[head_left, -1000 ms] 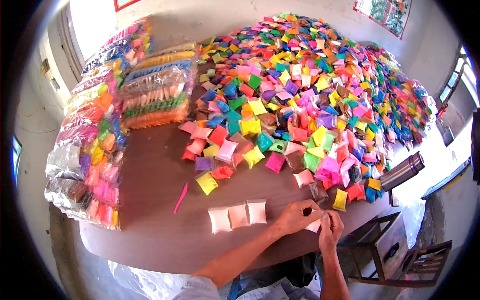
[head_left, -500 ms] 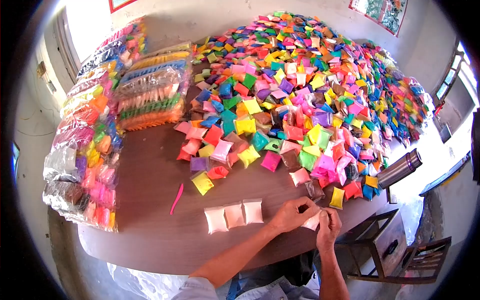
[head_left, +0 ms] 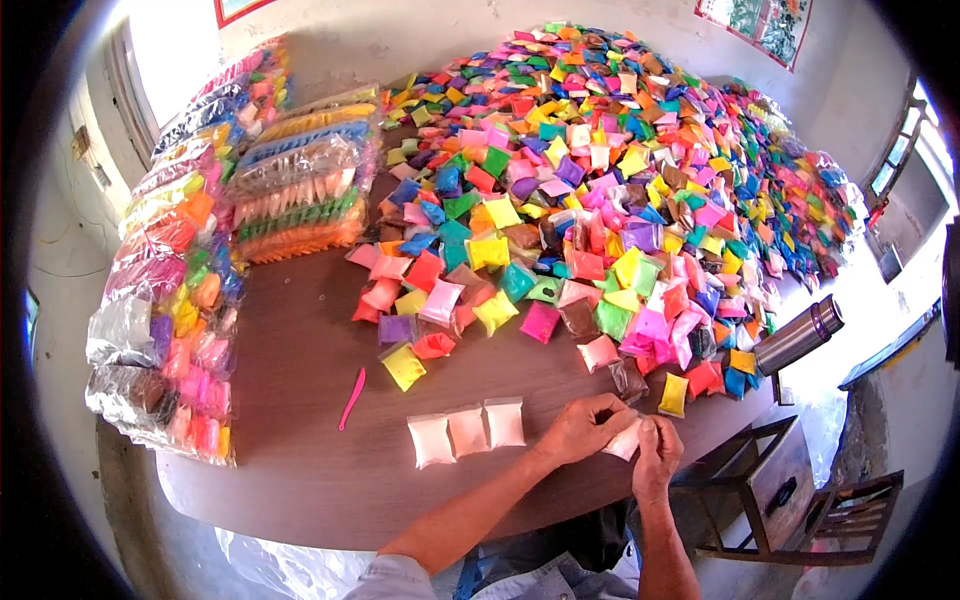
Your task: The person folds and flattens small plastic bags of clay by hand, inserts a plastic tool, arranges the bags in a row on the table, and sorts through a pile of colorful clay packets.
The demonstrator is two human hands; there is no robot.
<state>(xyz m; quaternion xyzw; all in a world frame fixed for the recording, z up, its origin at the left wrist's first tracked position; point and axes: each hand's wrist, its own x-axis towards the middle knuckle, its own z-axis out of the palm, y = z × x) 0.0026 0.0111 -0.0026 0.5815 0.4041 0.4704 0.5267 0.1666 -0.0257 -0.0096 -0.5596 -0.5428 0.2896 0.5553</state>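
Near the table's front edge, my left hand (head_left: 588,430) and my right hand (head_left: 658,456) pinch a small pale pink clay packet (head_left: 623,442) between them, the fingers of both closed at its upper edge. Part of this packet is hidden by the fingers. To the left of my hands lie three similar pale packets side by side: a left one (head_left: 431,442), a middle one (head_left: 468,432) and a right one (head_left: 505,423). A yellow packet (head_left: 673,395) and a dark brown packet (head_left: 628,381) lie just beyond my hands.
A big heap of multicoloured packets (head_left: 600,200) covers the back and right of the brown table (head_left: 290,400). Filled clear bags (head_left: 165,300) line the left side. A pink plastic tool (head_left: 351,400) lies mid-table. A metal flask (head_left: 800,337) stands right, above a wooden chair (head_left: 780,490).
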